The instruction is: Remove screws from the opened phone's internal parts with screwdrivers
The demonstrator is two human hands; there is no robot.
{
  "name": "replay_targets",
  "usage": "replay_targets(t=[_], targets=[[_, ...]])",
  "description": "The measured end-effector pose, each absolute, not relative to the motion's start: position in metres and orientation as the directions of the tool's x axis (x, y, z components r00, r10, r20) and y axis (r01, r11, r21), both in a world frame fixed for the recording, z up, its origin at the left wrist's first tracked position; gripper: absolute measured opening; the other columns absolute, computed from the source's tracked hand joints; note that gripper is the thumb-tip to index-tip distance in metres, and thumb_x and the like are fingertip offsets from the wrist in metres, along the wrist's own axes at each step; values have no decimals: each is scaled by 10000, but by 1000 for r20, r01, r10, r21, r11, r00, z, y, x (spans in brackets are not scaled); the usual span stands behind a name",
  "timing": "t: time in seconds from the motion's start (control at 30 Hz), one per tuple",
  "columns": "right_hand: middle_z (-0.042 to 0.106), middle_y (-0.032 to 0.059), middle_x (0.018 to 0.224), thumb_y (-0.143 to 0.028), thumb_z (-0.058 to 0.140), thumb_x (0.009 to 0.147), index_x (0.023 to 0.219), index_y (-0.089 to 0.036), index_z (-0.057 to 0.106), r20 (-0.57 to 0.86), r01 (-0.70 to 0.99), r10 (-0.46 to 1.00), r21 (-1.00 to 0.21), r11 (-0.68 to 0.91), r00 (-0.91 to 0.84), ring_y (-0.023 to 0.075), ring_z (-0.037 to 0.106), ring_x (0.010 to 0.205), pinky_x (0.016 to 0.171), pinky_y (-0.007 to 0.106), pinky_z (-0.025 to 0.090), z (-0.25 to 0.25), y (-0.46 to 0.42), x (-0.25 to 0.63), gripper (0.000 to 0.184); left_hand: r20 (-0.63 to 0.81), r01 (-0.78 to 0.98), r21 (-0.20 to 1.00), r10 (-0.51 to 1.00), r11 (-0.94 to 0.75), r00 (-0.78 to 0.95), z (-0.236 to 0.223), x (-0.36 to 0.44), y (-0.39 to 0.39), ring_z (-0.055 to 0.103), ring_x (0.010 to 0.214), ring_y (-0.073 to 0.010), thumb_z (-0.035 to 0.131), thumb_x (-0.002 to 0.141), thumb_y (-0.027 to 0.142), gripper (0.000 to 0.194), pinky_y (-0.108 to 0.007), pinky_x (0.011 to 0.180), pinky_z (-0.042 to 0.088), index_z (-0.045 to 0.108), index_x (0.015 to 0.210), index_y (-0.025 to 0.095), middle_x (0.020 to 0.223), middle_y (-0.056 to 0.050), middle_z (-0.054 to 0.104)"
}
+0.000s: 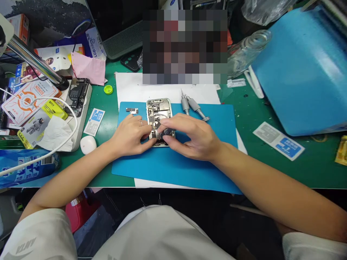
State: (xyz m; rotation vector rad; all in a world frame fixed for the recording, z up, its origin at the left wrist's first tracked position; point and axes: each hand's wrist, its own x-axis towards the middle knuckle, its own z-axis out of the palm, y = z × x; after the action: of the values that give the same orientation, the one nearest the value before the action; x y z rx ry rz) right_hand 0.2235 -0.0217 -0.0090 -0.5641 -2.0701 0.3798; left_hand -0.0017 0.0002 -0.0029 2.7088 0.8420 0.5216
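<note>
An opened smartphone [158,104] lies on a blue mat [151,168], its inner boards and metal plates exposed. My left hand [131,135] rests at its lower left edge, fingers bent and thumb along the bottom, gripping the phone. Over the phone's lower right side, my right hand [193,137] pinches a dark screwdriver [168,132] between thumb and fingers; its tip is hidden. Above my left hand sits a small metal phone part [132,111]. Two grey screwdrivers [191,104] lie crossed to the right of the phone.
White paper [130,86] lies under the mat. At left are a second opened phone [77,95], a white earbud case [88,144], a green cap [108,89], boxes and a white cable [73,124]. A blue sheet [303,72] and a blue-grey card [279,141] lie at right.
</note>
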Motion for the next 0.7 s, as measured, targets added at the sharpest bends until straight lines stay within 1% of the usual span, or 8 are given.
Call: replay_targets(t=[0.17,0.23,0.33,0.43,0.5,0.57,0.7], targets=[[768,38,1037,-94,635,929,1520,-293,413,746,268,504,-427,864,-435,201,758,826,713,366,670,-8,-21,223,662,245,500,332,585,-800,773,-4,-2,1,488,669,-193,617,957,390,378,-378,675,299,470,656,216,651,-1,598],[770,31,1025,-102,637,930,1510,-299,420,763,277,504,-423,863,-404,204,765,820,701,369,680,-8,-21,223,650,230,505,325,585,-799,778,-4,-2,1,491,678,-195,619,958,397,381,-379,681,305,470,657,216,655,-1,597],[762,18,1018,-113,637,935,1529,-331,390,790,296,502,-415,860,-352,199,764,792,675,370,687,-10,-20,223,679,229,505,323,584,-800,779,-3,-2,0,482,668,-195,581,975,407,387,-384,677,303,467,658,218,652,-5,592],[753,32,1050,-112,658,925,1574,-314,345,810,298,496,-412,861,-314,200,764,809,716,380,692,-13,-20,223,748,257,528,338,616,-779,745,-1,-1,0,471,657,-198,510,983,357,348,-386,671,294,451,668,221,644,-11,580],[746,37,1073,-114,682,914,1580,-300,340,808,287,513,-438,852,-289,200,766,818,745,384,693,-15,-21,224,772,267,567,353,661,-744,701,1,-1,0,470,660,-201,459,976,303,313,-383,671,289,424,675,224,643,-16,565],[741,31,1084,-127,706,905,1560,-309,368,792,284,550,-481,829,-264,195,765,804,738,374,692,-16,-22,224,759,279,594,381,701,-708,656,2,-2,0,471,668,-206,410,978,274,299,-379,674,290,388,684,228,644,-20,546],[754,11,1029,-156,747,893,1432,-330,500,751,271,624,-568,777,-217,190,763,789,701,339,683,-17,-26,223,618,312,592,504,772,-628,554,4,-4,1,472,671,-210,345,1001,301,311,-381,692,324,346,697,237,646,-19,510]])
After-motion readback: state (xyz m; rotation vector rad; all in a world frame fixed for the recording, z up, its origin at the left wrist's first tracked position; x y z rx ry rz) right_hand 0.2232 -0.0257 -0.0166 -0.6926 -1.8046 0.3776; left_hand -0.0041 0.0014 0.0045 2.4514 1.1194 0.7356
